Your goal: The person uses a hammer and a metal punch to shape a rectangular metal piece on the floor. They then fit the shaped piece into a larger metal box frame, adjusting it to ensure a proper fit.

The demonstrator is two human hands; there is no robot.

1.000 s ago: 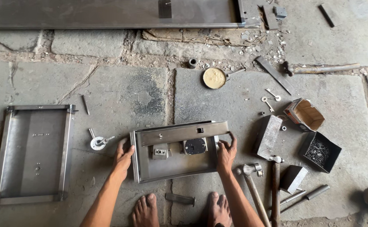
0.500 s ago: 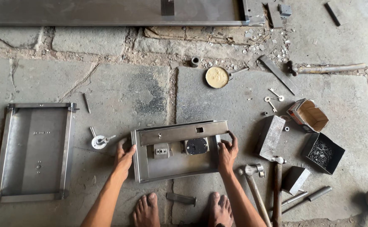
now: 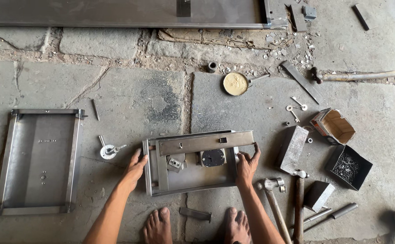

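A shallow metal tray (image 3: 193, 183) lies on the stone floor in front of me, with a flat metal strip (image 3: 205, 143) across its far side and a round lock part (image 3: 213, 157) plus a small bracket (image 3: 176, 163) inside. My left hand (image 3: 135, 168) grips the tray's left edge. My right hand (image 3: 248, 163) holds its right edge, fingers touching the end of the strip. My bare feet (image 3: 157, 227) are just below the tray.
A larger metal tray (image 3: 8, 149) lies at left, a small round fitting (image 3: 108, 151) between the trays. Right of me are hammers (image 3: 274, 203), a metal block (image 3: 292, 149), two open boxes (image 3: 348, 166), keys (image 3: 295, 108) and a round tin (image 3: 235, 84). A long metal panel (image 3: 116, 13) runs along the top.
The view has shifted slightly; my hands stay on the tray's two edges, the right hand reaching a little further up to the strip's end. The tray has barely moved.
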